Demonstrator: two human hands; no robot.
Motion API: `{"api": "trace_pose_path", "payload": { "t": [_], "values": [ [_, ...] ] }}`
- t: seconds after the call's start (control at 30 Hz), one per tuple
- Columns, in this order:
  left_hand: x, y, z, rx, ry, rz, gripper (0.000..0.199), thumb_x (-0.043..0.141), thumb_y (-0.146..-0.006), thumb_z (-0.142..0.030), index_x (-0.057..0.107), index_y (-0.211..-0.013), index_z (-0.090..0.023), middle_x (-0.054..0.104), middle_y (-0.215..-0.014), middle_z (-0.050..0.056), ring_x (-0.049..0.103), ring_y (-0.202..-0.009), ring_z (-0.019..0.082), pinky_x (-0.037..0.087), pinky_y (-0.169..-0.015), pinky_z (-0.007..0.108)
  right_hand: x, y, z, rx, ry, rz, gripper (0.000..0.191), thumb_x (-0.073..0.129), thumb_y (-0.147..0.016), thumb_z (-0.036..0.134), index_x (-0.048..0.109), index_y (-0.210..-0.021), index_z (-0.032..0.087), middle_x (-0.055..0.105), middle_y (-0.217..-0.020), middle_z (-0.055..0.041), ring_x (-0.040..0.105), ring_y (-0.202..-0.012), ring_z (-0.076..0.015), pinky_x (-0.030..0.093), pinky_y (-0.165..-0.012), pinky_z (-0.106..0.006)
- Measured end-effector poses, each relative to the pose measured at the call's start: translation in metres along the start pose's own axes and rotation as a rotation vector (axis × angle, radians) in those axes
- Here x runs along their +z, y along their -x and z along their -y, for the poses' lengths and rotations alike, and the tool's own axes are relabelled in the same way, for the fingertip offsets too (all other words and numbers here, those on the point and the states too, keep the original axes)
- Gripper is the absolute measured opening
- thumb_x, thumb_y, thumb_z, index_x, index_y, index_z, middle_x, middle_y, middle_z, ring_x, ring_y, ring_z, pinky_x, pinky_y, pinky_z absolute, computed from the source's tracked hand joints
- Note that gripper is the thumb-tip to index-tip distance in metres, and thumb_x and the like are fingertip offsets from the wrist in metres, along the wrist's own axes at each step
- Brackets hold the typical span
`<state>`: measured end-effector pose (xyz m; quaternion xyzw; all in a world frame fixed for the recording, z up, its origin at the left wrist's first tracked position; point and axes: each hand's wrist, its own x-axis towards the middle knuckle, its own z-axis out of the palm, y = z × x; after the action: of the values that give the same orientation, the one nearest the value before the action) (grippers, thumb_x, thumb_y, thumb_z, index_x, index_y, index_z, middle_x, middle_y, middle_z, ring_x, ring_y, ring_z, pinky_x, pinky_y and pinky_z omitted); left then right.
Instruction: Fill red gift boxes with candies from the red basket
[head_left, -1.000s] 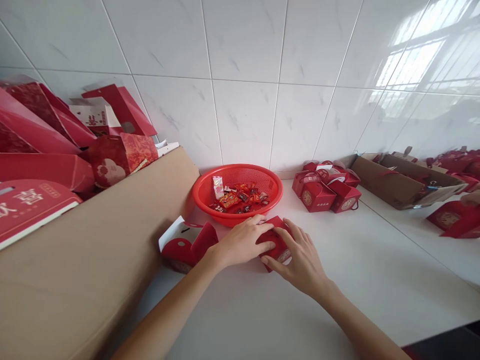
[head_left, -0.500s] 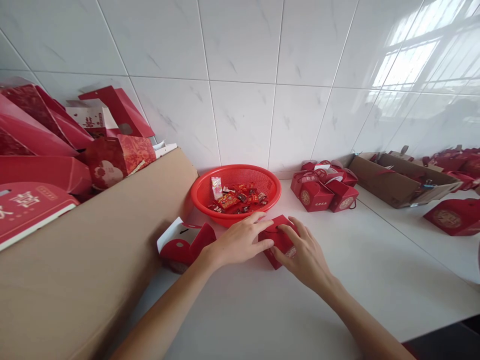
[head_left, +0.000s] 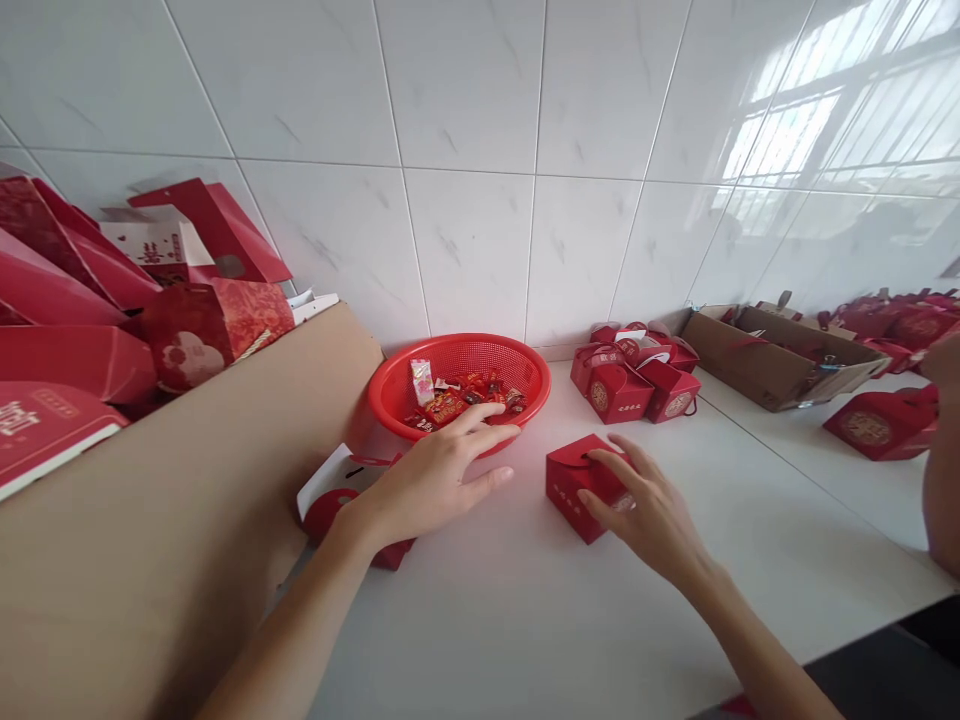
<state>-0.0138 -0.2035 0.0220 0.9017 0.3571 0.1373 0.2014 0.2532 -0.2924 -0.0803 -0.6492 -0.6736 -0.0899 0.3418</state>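
Your right hand (head_left: 661,515) is nearer the shut, blocky red cardboard box (head_left: 568,490), just below and left of its loosely bent, parted fingers, to the front right of the round red plastic basket (head_left: 480,351), while your left hand (head_left: 427,480) spreads open beside the basket.

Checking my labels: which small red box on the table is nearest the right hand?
The closed box under the right hand, standing alone; another is partly behind the left hand, the rest farther right.
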Motion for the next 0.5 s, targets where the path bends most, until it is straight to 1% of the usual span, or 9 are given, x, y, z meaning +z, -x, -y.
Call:
{"api": "trace_pose_path", "payload": {
  "t": [0.07,0.13,0.2,0.23,0.3,0.33,0.4,0.47,0.5],
  "values": [
    [-0.005,0.003,0.001,0.002,-0.016,-0.023,0.050,0.047,-0.097,-0.052,0.053,-0.143,-0.034,0.034,-0.161,0.002,0.044,-0.141,0.032,0.051,-0.105,0.040,-0.015,0.005,-0.023,0.098,0.027,-0.062,0.035,0.063,-0.087,0.048,0.066,-0.117,0.031,0.059,-0.137,-0.0106,0.069,-0.101,-0.0296,0.059,-0.075,-0.043],
    [-0.009,0.006,0.003,-0.001,-0.027,-0.045,0.051,0.047,-0.097,-0.055,0.053,-0.143,-0.036,0.034,-0.161,0.000,0.044,-0.141,0.032,0.052,-0.104,0.040,-0.036,0.008,-0.051,0.263,0.092,-0.158,0.037,0.065,-0.084,0.052,0.068,-0.113,0.030,0.059,-0.134,-0.0113,0.070,-0.093,-0.0290,0.058,-0.068,-0.041],
    [-0.012,0.007,0.006,-0.012,-0.035,-0.059,0.051,0.047,-0.096,-0.058,0.054,-0.142,-0.037,0.034,-0.161,-0.001,0.042,-0.142,0.032,0.051,-0.105,0.040,-0.057,0.007,-0.082,0.431,0.208,-0.249,0.040,0.065,-0.082,0.054,0.069,-0.113,0.028,0.061,-0.130,-0.0136,0.067,-0.103,-0.0348,0.055,-0.075,-0.046],
    [-0.014,0.008,0.007,-0.012,-0.038,-0.065,0.052,0.047,-0.096,-0.059,0.054,-0.142,-0.037,0.034,-0.161,-0.002,0.042,-0.142,0.032,0.051,-0.106,0.040,-0.067,0.004,-0.098,0.500,0.256,-0.263,0.044,0.064,-0.082,0.054,0.068,-0.116,0.026,0.062,-0.128,-0.0159,0.064,-0.108,-0.0372,0.053,-0.079,-0.048],
    [-0.015,0.008,0.009,0.001,-0.041,-0.079,0.051,0.047,-0.095,-0.059,0.055,-0.141,-0.037,0.034,-0.161,-0.002,0.039,-0.144,0.032,0.049,-0.108,0.041,-0.081,-0.006,-0.128,0.630,0.316,-0.268,0.050,0.057,-0.087,0.055,0.068,-0.120,0.019,0.062,-0.124,-0.0215,0.061,-0.113,-0.0393,0.049,-0.081,-0.049],
    [-0.015,0.008,0.010,0.010,-0.044,-0.089,0.051,0.047,-0.095,-0.059,0.056,-0.141,-0.037,0.035,-0.161,-0.001,0.038,-0.145,0.032,0.048,-0.109,0.042,-0.086,-0.013,-0.142,0.656,0.315,-0.226,0.055,0.052,-0.089,0.056,0.067,-0.124,0.016,0.061,-0.125,-0.0240,0.059,-0.116,-0.0393,0.047,-0.082,-0.048],
    [-0.016,0.009,0.012,0.020,-0.056,-0.105,0.051,0.048,-0.095,-0.059,0.056,-0.141,-0.037,0.036,-0.161,-0.001,0.037,-0.146,0.033,0.047,-0.110,0.043,-0.088,-0.027,-0.167,0.703,0.334,-0.172,0.060,0.051,-0.089,0.055,0.066,-0.126,0.010,0.060,-0.125,-0.0287,0.057,-0.119,-0.0412,0.045,-0.081,-0.048],
    [-0.017,0.010,0.013,0.016,-0.077,-0.115,0.051,0.048,-0.095,-0.060,0.056,-0.141,-0.038,0.037,-0.160,-0.001,0.036,-0.146,0.033,0.047,-0.110,0.043,-0.084,-0.043,-0.189,0.716,0.339,-0.169,0.060,0.053,-0.088,0.054,0.066,-0.125,0.008,0.058,-0.126,-0.0313,0.055,-0.119,-0.0429,0.044,-0.081,-0.050],
    [-0.018,0.011,0.013,0.012,-0.089,-0.119,0.051,0.048,-0.095,-0.060,0.056,-0.141,-0.039,0.037,-0.160,-0.002,0.036,-0.147,0.033,0.046,-0.111,0.043,-0.080,-0.050,-0.198,0.713,0.340,-0.169,0.058,0.054,-0.087,0.053,0.067,-0.122,0.008,0.058,-0.124,-0.0311,0.055,-0.118,-0.0430,0.044,-0.082,-0.050]
  ]
}}
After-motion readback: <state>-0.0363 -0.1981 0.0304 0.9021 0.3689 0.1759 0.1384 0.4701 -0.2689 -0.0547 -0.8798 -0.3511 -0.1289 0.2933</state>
